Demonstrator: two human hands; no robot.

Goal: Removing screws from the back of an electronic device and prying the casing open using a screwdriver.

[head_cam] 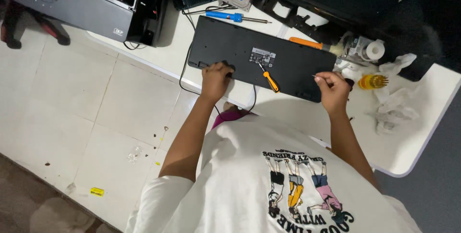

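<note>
The left hand (215, 80) presses curled fingers on the near-left edge of the upturned keyboard (261, 56), lying on the white table (413, 132). An orange screwdriver (268, 77) rests on its back. The right hand (332, 89) pinches something tiny, seemingly a screw; unscrewing looks underway, and picking up the screwdriver needs that hand free.

Illumination is even, soft and moderately bright, with no glare. The white desk (408, 132) and pale tiled floor (72, 103) read slightly washed out. Shadows are faint and diffuse. Dark equipment along the top edge loses detail. Focus is acceptable overall; fine detail is soft.
</note>
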